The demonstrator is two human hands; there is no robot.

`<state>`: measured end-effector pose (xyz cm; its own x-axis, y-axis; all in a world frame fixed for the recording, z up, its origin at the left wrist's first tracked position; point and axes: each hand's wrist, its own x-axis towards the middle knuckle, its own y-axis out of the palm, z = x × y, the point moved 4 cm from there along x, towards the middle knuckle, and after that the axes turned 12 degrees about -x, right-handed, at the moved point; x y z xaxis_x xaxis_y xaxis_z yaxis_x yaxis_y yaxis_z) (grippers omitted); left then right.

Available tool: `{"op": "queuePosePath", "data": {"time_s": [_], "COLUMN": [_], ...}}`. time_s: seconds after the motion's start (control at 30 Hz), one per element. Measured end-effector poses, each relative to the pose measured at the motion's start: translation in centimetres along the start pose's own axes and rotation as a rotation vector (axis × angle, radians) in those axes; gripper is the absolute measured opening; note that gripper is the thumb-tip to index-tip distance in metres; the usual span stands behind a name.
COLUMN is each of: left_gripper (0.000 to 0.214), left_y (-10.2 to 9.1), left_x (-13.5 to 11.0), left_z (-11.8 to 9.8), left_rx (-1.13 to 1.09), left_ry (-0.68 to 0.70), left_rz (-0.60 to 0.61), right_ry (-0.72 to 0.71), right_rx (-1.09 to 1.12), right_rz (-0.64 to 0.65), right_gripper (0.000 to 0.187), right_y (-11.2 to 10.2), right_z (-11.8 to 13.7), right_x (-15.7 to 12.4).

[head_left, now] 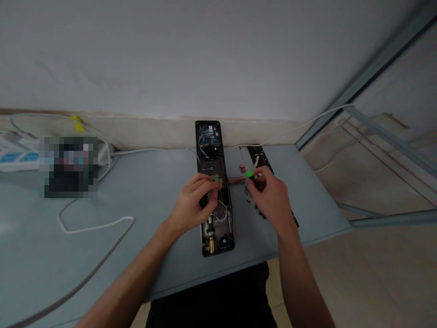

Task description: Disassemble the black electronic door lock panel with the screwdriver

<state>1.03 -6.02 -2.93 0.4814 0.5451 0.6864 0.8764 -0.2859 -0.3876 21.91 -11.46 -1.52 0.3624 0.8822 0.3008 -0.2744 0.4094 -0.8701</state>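
An opened long black lock housing (226, 196) lies lengthwise before me, its inner parts exposed. Inside it a blue circuit board (210, 135) sits at the far end and a brass-coloured cylinder (211, 245) at the near end. My left hand (196, 200) is over the middle of the housing, thumb and fingers closed together; what they pinch is hidden. Just right of the housing, my right hand (271, 191) grips a screwdriver (254, 180) with a green and black handle. A pinkish strip (236, 181) runs between the housing and that hand.
Behind my right hand lies a black perforated plate (261, 157), with a small red piece (242, 169) and several small dark parts (248, 193) nearby. At left are a white power strip (20, 157), a pixelated object (71, 168) and a looping cable (99, 224). A wall borders the table's back.
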Motion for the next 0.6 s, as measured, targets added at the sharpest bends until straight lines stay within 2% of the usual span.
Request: {"op": "queuePosePath", "data": {"time_s": [0.13, 0.23, 0.3, 0.43, 0.5, 0.6], "left_gripper": [0.030, 0.032, 0.034, 0.033, 0.027, 0.020], "left_y": [0.8, 1.7, 2.3, 3.6, 4.5, 6.3], "left_x": [1.3, 2.7, 3.5, 4.7, 5.0, 5.2], "left_z": [-0.1, -0.4, -0.8, -1.3, -1.5, -1.2], "left_rx": [0.019, 0.065, 0.074, 0.086, 0.106, 0.169], "left_ry": [-0.019, 0.047, 0.071, 0.076, 0.092, 0.107], "left_rz": [0.046, 0.062, 0.071, 0.104, 0.183, 0.448], "right_ry": [0.000, -0.004, 0.003, 0.013, 0.014, 0.036], "right_rx": [0.054, 0.068, 0.085, 0.211, 0.251, 0.231], "right_rz": [-0.125, -0.317, -0.431, -0.552, -0.601, -0.619], "right_gripper": [0.011, 0.008, 0.011, 0.023, 0.026, 0.030], "right_y": [-3.3, -5.6, -7.0, -8.8, -9.3, -9.6], "right_z": [-1.7, -2.4, -2.7, -3.0, -3.0, -3.4], "right_x": [0.2, 0.0, -0.3, -0.8, -1.1, -1.3]}}
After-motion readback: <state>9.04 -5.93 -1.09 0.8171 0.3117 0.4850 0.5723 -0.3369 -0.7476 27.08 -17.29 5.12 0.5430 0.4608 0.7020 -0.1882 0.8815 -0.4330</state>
